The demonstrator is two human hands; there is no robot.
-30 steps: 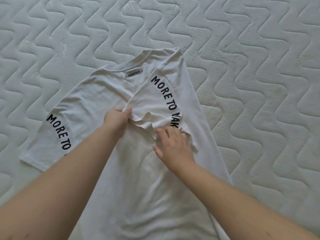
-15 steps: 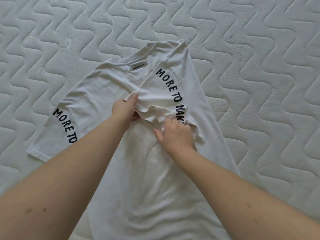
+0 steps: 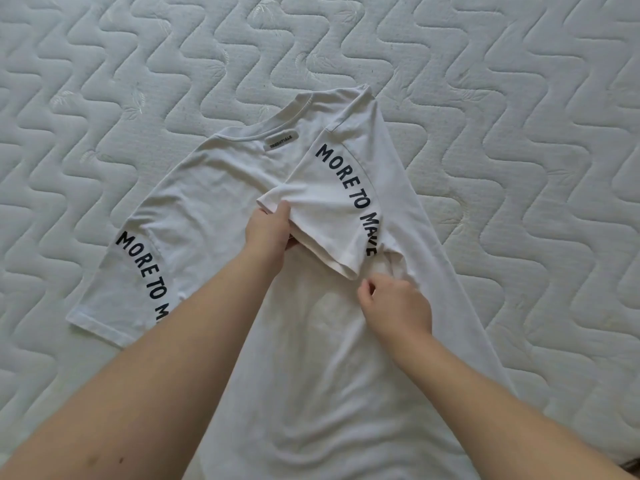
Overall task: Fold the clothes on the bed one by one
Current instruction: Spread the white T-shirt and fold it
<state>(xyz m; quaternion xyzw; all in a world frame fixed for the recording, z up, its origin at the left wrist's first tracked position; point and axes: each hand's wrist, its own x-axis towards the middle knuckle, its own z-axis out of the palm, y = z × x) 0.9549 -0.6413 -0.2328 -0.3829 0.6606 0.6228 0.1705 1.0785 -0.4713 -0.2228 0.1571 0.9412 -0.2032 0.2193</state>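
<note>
On the white quilted bed lies a white T-shirt, spread flat with its neck at the far side. Its bottom edge runs out of the picture at the near side, so the hem cannot be seen. Both arms cover parts of the shirt too.

One sleeve on the right is folded in over the body of the shirt. The left hand pinches the corner of this sleeve, thumb on top and the other fingers hidden under the cloth. The right hand is just beside the sleeve's near corner, over the shirt. Its fingers are curled, and they seem to hold nothing, though the fingertips are hard to see.

Black letters on the folded sleeve read "MORE TO MAKE", with the last letters bent by a crease. The other sleeve, lying flat on the left, reads "MORE TO M", and the left arm hides what follows. A small label sits under the collar. Its word is too small to read for sure.
</note>
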